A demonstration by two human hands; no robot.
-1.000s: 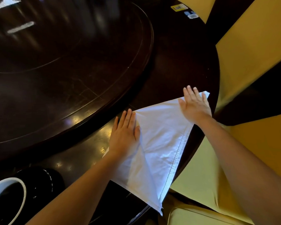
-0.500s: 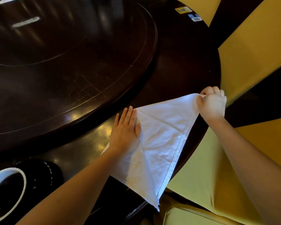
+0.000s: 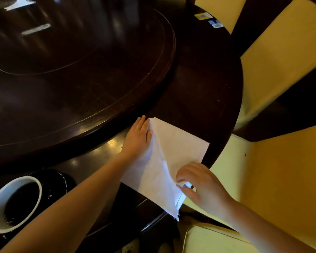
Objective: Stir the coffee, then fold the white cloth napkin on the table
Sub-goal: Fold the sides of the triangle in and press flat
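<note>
The napkin (image 3: 164, 161) lies at the bench (image 3: 199, 84) edge, about 5 o'clock from the cup (image 3: 15, 203). The left hand (image 3: 138, 139) pins it flat, fingers spread; the right hand (image 3: 199, 187) pinches the folded-over corner. Best to match the edges before releasing — then press the crease outward.

Dim, warm light – glare streaks the dark table (image 3: 199, 92), edges bowed.

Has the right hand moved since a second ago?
Yes. The right hand came back along the table edge toward the person, carrying the napkin corner.
</note>
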